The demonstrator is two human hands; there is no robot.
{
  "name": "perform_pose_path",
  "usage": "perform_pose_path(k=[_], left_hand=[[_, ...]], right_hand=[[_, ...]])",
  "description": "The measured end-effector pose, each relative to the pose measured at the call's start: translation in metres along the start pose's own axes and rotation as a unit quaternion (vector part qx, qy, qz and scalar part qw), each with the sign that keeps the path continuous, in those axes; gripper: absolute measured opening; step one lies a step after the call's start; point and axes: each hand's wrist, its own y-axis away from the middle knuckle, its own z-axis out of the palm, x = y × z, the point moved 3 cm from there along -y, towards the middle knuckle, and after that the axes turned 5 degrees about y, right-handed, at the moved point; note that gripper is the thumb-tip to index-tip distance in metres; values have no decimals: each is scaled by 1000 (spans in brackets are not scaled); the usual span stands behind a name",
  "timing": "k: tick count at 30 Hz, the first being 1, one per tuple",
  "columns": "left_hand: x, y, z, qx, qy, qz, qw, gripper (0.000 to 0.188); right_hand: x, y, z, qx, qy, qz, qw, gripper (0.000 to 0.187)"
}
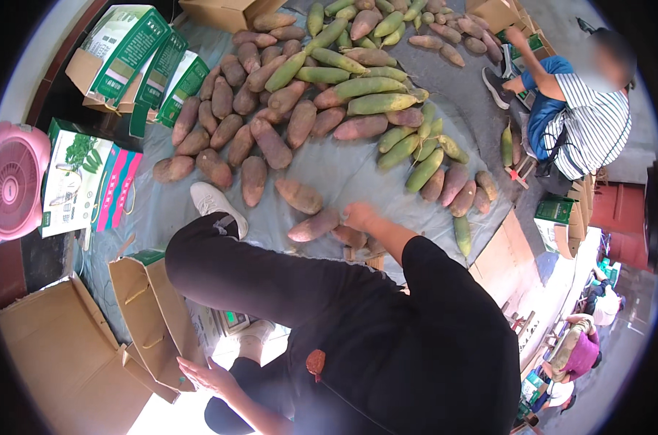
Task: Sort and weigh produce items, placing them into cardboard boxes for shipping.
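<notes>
Head view. A: What does your right hand (359, 216) have?

B: Your fingers are bent, tips at the near end of a reddish root (311, 226); cannot tell whether they grip it or only touch. Width of opening hidden by the hand itself. The root lies on the grey-blue sheet (329, 177), in front of your bent knee. Another root (349, 238) lies just below the hand, partly covered.

A: And your left hand (211, 378)?

B: Fingers stretched out, nothing seen in them. They are beside the edge of an open cardboard box (142, 319) with yellow cord handles; contact unclear. A device with a green-lit display (231, 317) sits near the box, partly hidden by your leg.

A: Surroundings?

B: Beyond your shoe (216, 206), a heap of reddish roots (271, 141), with long green radishes (376, 87) to its right. Pink fan (11, 181) at far left. At upper right, a co-worker in a striped shirt (590, 123) sits, reaching toward cartons.
</notes>
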Motion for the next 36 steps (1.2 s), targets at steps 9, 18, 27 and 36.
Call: perform_pose_path(k=[9,18,27,36], left_hand=[[-10,0,7,5,-11,24,1000,74],[2,-2,2,-1,-8,33,999,72],[-18,-1,8,17,-5,65,998,69],[-27,-2,15,29,-27,88,995,73]], right_hand=[[-4,-6,12,-14,-70,34,997,34],[24,18,-2,-13,-143,48,988,47],[-20,23,11,-98,-10,66,993,56],[-23,26,17,-118,73,63,988,54]])
